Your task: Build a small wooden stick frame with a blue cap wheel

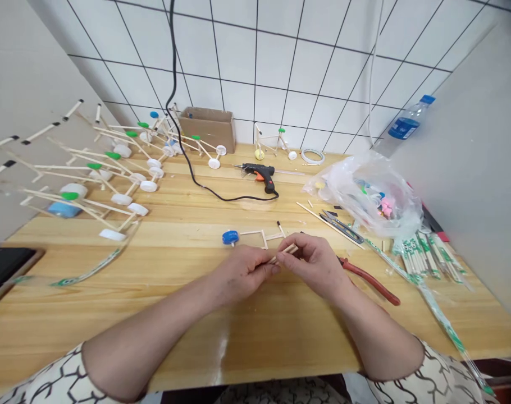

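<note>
Both hands meet over the middle of the wooden table. My left hand (251,269) and my right hand (312,262) pinch short pieces of wooden stick (287,254) between thumbs and fingers; how many pieces there are is partly hidden. Just beyond the hands lies a small frame of glued sticks (264,238), with a blue cap (230,237) at its left end and a black-tipped stick (281,227) at the right. Beside my right wrist rest pliers with red handles (373,280), their jaws hidden behind the hand.
A glue gun (259,173) with a black cord lies farther back. Several stick models with white wheels (121,199) crowd the left side. On the right are thread snips (342,227), a plastic bag (356,191), wrapped chopsticks (432,255) and a bottle (405,128). A cardboard box (209,129) stands behind.
</note>
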A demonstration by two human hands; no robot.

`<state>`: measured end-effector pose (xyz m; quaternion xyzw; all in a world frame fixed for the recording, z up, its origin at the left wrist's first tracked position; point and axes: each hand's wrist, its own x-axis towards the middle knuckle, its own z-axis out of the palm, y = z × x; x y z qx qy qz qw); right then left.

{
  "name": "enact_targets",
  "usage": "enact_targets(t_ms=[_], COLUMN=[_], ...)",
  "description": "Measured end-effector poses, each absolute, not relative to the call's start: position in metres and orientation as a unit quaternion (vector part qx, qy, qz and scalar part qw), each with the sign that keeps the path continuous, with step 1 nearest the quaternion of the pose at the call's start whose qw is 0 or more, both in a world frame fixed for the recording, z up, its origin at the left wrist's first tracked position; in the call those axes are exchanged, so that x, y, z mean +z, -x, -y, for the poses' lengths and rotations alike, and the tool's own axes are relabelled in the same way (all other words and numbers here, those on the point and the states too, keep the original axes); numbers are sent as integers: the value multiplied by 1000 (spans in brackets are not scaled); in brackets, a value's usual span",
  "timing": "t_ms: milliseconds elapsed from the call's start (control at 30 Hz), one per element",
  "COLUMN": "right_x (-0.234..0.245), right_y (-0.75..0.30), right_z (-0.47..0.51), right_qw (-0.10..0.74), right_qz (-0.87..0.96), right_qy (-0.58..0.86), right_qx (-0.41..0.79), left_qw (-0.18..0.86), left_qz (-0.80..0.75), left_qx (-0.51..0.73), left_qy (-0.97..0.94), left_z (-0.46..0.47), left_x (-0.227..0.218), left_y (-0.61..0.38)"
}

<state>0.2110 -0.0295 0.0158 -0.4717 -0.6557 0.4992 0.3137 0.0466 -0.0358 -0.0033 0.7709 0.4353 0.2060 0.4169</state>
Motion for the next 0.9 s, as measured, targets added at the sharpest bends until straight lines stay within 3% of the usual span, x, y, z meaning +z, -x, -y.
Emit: enact_targets(t_ms=[167, 467, 733, 900], right_x=[24, 15, 20, 11], right_y=[-220, -217, -235, -244], right_z=[27, 32, 4, -10], right_qw=[224, -4, -2, -54], right_qz=[753, 904, 792, 739], right_qy=[466, 414, 610, 672], right_qx=[408, 104, 11, -9], left_qw=[308, 122, 85, 86], left_qz=[-421, -432, -495, -527], left_qx=[165, 102, 371, 404], left_qy=[-837, -888, -781, -742], left_z=[36, 34, 18, 6], left_x=[-10, -21, -21, -17], left_y=[-44, -43, -21, -16])
